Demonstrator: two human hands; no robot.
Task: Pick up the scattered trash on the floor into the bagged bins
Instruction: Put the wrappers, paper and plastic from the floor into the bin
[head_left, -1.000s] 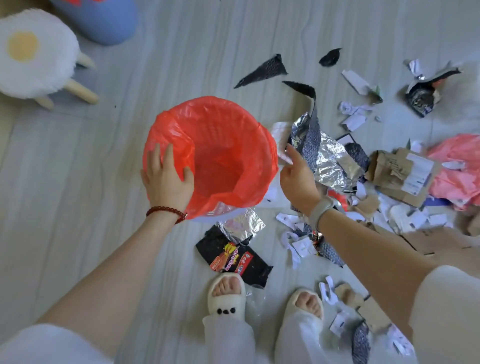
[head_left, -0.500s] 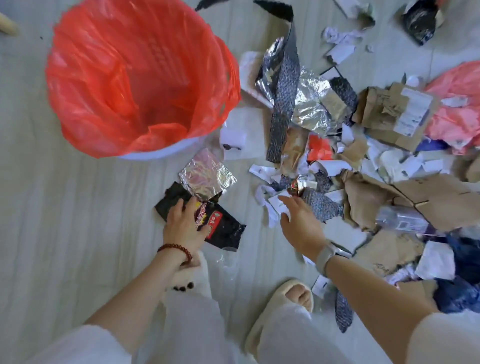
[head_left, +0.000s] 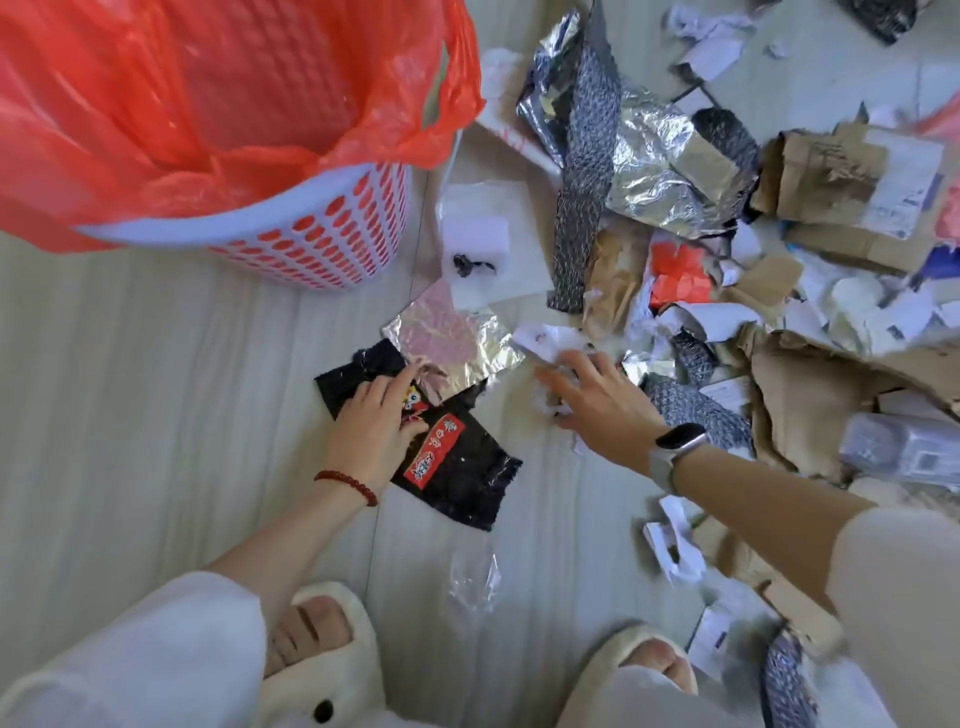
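Lying flat on the floor (head_left: 130, 415), a black snack wrapper (head_left: 457, 462) is seen under the left hand (head_left: 374, 431), its long axis running from far-left to near-right. The red-bagged bin (head_left: 332, 244) stands far-left of it, nearer the left hand than the right. The left hand's fingers are curled onto the wrapper, apparently gripping its upper part beside a foil sheet (head_left: 452, 338). The right hand (head_left: 597, 400) is spread and loose over white paper scraps (head_left: 550, 338), touching them; a firm hold cannot be told through the blur.
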